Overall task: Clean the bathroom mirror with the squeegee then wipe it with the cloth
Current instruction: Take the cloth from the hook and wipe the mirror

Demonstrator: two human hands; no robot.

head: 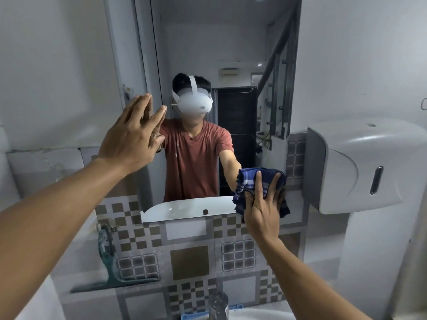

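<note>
The tall bathroom mirror (231, 42) hangs on the wall straight ahead and reflects a person in a red shirt. My right hand (262, 204) presses a blue checked cloth (247, 183) flat against the mirror's lower right corner. My left hand (131, 137) is raised with fingers straight and apart, its fingertips resting on the mirror's left edge, holding nothing. The green squeegee (108, 262) hangs from a hook on the tiled wall at the lower left, blade at the bottom.
A grey paper dispenser (360, 167) juts from the wall to the right of the mirror. Patterned tiles (189, 257) cover the wall below it. A chrome tap (218, 303) and a white basin rim (254, 314) lie at the bottom.
</note>
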